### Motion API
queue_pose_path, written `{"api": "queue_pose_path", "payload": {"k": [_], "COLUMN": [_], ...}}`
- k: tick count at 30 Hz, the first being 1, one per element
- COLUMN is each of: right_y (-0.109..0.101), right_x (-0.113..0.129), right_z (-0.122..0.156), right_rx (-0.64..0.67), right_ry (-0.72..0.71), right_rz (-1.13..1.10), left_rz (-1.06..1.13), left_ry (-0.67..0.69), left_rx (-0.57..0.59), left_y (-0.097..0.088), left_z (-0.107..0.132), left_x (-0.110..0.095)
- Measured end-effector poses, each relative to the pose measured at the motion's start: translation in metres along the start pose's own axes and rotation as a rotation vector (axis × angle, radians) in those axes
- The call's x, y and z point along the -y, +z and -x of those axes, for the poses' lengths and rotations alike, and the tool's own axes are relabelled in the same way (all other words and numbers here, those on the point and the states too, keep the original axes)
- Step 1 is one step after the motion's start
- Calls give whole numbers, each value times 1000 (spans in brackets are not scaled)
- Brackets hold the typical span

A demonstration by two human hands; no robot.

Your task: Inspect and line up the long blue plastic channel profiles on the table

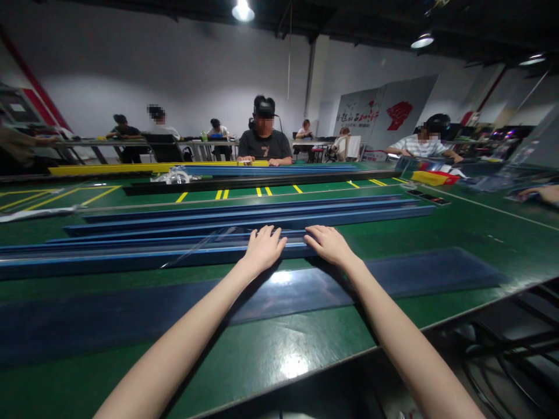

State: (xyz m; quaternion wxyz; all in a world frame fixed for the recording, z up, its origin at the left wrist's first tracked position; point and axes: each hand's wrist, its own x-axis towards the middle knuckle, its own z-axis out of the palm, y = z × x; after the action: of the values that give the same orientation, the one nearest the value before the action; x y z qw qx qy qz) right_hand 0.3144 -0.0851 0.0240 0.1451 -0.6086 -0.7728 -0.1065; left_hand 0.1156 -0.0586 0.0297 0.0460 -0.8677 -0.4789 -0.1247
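My left hand (264, 249) lies over a long blue channel-shaped strip (131, 257), its fingers apart and stretched across the top. Close to its right, my right hand (331, 244) rests on the same strip near its right end, fingers also extended. A piece of clear plastic film (196, 244) shows on the strip left of my left hand. Under my forearms, a wide flat dark-blue sheet (419, 273) with a shiny surface runs along the green table (279, 349). More long blue strips (371, 216) lie just beyond my hands.
Farther back are a black rail (271, 181), a yellow rail (105, 169) and a crumpled clear bag (174, 175). A dark phone-like object (428, 198) and a yellow-and-red bin (432, 177) are at right. A person (265, 142) sits opposite; several others work nearby.
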Motion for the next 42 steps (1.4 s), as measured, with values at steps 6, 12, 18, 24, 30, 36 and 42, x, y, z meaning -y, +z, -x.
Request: {"api": "queue_pose_path", "payload": {"k": [6,12,18,24,30,36,42], "right_y": [-5,-4,3,4,-9,-14,-9], "right_x": [-25,-22,4,14,-3,-13,-1], "right_z": [7,7,4,2,5,8,6], "right_rx": [23,4,-70,-87,-96,-76,-49], "right_ry": [86,74,27,-89,22,129,-13], "right_rz": [67,119,118,76,111,128,60], "left_rz": [-9,-5,17,8,-32,-133,-107], "left_ry": [-14,-16,31,145,123,94,142], "left_rx": [0,8,26,26,12,-99,-83], "left_y": [3,1,-3,0,-7,-15,-13], "left_z": [0,0,1,1,-1,0,0], "left_x": [4,3,-2,-2,1,1,-2]}}
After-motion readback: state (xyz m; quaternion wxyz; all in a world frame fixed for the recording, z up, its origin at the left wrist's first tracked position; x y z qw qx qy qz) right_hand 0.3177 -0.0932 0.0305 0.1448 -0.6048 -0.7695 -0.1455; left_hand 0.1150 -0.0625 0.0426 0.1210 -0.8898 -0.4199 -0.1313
